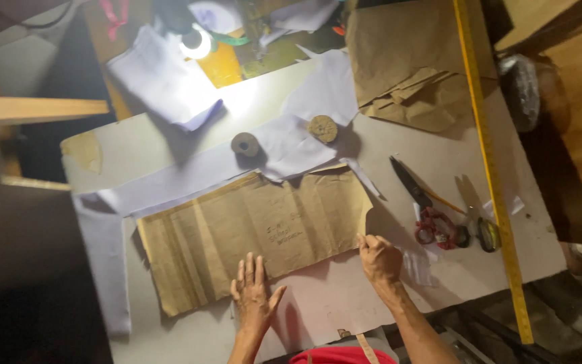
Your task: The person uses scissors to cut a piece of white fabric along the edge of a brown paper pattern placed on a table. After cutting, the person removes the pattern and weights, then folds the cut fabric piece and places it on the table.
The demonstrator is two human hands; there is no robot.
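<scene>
While under both hands (318,276), paper pattern (250,229).

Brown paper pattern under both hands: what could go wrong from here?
1. The brown paper pattern is creased and only the left hand lies flat on it; the right hand pinches its edge, so it may shift over the white fabric.
2. The two round weights sit on fabric, not pattern.
3. Open scissors lie near the right hand.
</scene>
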